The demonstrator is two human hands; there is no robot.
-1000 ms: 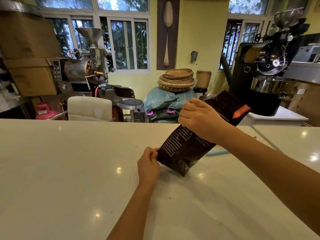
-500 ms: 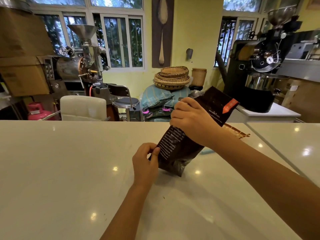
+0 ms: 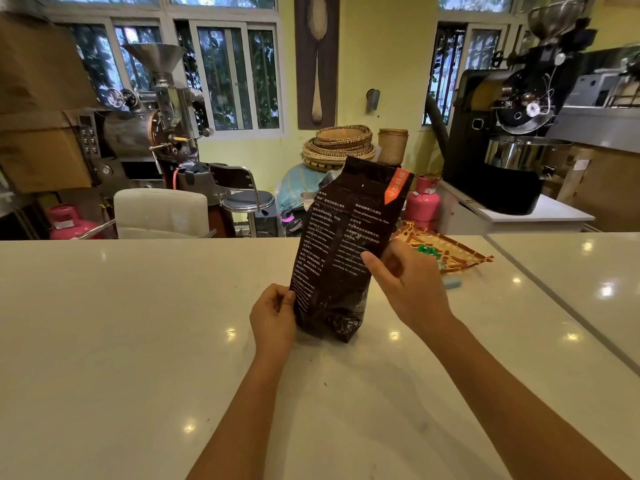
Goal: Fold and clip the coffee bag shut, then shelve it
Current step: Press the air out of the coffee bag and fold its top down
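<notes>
A dark brown coffee bag (image 3: 341,244) with white print and an orange tag stands nearly upright on the white counter (image 3: 138,341), its top unfolded and leaning slightly right. My left hand (image 3: 273,315) pinches the bag's lower left edge. My right hand (image 3: 405,282) grips its right side at mid height, thumb on the front. A light blue clip (image 3: 452,283) lies on the counter just behind my right hand, partly hidden.
A woven tray (image 3: 446,252) holding a green item sits on the counter behind the bag. Beyond the counter stand a white chair (image 3: 161,213), a stool, pink gas cylinders (image 3: 422,202), stacked baskets and two coffee roasters (image 3: 512,133).
The bag has swung from a steep rightward tilt to nearly upright. My right hand slid from the bag's upper part down to its right side. The left hand kept its hold.
</notes>
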